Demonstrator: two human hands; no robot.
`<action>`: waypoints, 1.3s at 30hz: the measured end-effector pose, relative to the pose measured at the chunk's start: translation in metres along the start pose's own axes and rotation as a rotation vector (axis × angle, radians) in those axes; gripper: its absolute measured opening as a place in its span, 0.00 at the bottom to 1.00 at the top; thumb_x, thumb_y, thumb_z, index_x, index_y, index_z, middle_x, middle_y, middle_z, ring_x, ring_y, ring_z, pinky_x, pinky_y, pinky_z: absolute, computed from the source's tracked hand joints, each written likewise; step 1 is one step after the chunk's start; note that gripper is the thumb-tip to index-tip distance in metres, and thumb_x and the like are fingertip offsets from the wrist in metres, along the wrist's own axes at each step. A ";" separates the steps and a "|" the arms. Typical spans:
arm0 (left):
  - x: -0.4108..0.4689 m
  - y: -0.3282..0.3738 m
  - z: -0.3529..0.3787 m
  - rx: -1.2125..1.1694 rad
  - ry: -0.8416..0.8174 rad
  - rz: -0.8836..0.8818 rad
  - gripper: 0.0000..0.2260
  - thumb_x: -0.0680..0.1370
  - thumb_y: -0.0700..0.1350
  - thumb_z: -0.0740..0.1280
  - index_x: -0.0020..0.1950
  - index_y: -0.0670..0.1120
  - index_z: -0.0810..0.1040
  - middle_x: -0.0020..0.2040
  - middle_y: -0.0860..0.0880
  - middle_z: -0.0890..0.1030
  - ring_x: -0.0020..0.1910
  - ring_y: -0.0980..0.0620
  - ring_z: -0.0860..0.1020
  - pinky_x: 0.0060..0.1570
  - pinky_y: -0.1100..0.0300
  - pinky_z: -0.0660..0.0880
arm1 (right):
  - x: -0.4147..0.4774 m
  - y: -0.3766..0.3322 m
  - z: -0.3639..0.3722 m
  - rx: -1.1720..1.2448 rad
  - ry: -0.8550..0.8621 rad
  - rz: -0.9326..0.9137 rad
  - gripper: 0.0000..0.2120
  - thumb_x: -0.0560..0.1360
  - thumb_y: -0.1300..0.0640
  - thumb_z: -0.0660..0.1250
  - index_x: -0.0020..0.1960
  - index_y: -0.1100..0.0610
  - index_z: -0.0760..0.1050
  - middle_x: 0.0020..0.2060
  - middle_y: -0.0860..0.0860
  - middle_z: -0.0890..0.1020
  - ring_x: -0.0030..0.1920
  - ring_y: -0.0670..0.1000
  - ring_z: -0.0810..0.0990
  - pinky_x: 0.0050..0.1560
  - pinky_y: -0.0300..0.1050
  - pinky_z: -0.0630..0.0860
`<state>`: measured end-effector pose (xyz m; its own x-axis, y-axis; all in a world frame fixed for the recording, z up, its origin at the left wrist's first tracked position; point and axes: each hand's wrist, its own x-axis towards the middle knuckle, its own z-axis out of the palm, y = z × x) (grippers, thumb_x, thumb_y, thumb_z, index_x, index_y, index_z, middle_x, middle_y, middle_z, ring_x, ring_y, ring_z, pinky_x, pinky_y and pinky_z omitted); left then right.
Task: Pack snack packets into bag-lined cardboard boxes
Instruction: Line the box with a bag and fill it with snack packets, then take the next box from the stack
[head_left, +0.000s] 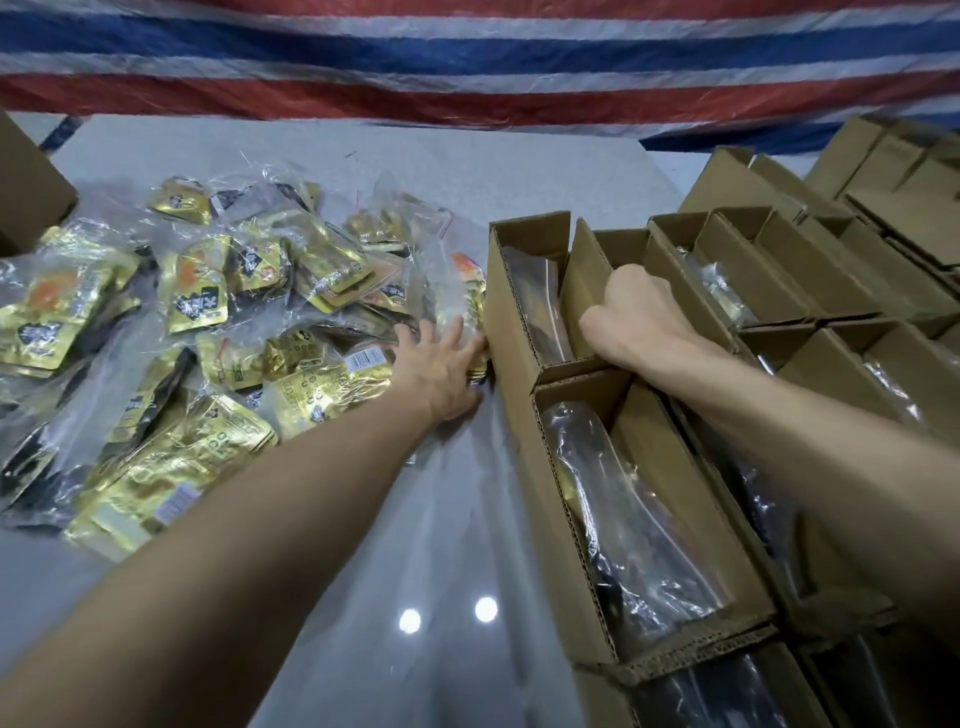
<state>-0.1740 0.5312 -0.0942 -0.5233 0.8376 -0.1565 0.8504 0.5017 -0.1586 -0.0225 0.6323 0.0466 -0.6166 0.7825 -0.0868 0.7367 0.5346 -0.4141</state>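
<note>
**A:** Pressing down with straight, spread fingers, the left hand (441, 369) lay open on the gold snack packets (208, 312). Their clear-wrapped pile spread away to that hand's left.

**B:** And the right hand (639, 312)?

**A:** Its fingers curled out of sight beside an upright flap (584, 270). I couldn't tell whether they held anything.

**B:** The containers?

**A:** Just right of the left hand stood an open cardboard box (511, 312) lined with a clear bag (535, 296). Nearer than it, a second box (571, 519) held a filled bag (649, 509) with dark contents. More stacked boxes (883, 171) stood beyond the right hand.

**B:** The surroundings?

**A:** A glossy grey desk (415, 571) lay beneath both arms, and a striped tarp (467, 62) hung behind.
</note>
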 end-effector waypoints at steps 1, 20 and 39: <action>0.001 0.000 0.003 0.037 0.057 -0.023 0.32 0.80 0.65 0.58 0.80 0.55 0.53 0.78 0.43 0.59 0.74 0.38 0.63 0.69 0.37 0.61 | -0.001 0.000 0.001 -0.001 -0.003 0.003 0.10 0.73 0.67 0.58 0.52 0.60 0.63 0.37 0.53 0.70 0.31 0.50 0.68 0.27 0.42 0.60; -0.025 0.003 -0.005 0.305 0.200 -0.028 0.11 0.83 0.45 0.52 0.49 0.44 0.71 0.43 0.45 0.74 0.41 0.48 0.68 0.46 0.52 0.69 | 0.005 -0.007 0.007 -0.062 -0.024 0.108 0.23 0.77 0.67 0.60 0.71 0.70 0.62 0.63 0.65 0.74 0.60 0.65 0.76 0.47 0.48 0.68; -0.089 -0.035 -0.055 -0.303 0.036 0.041 0.20 0.79 0.57 0.63 0.67 0.49 0.75 0.62 0.47 0.76 0.60 0.44 0.76 0.50 0.51 0.70 | -0.014 -0.020 0.012 -0.344 0.091 -0.062 0.28 0.74 0.57 0.69 0.70 0.61 0.63 0.67 0.66 0.67 0.66 0.67 0.67 0.62 0.60 0.70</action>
<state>-0.1542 0.4505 -0.0215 -0.4910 0.8627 -0.1212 0.8509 0.5047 0.1456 -0.0317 0.6067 0.0447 -0.6468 0.7625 0.0164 0.7589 0.6456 -0.0853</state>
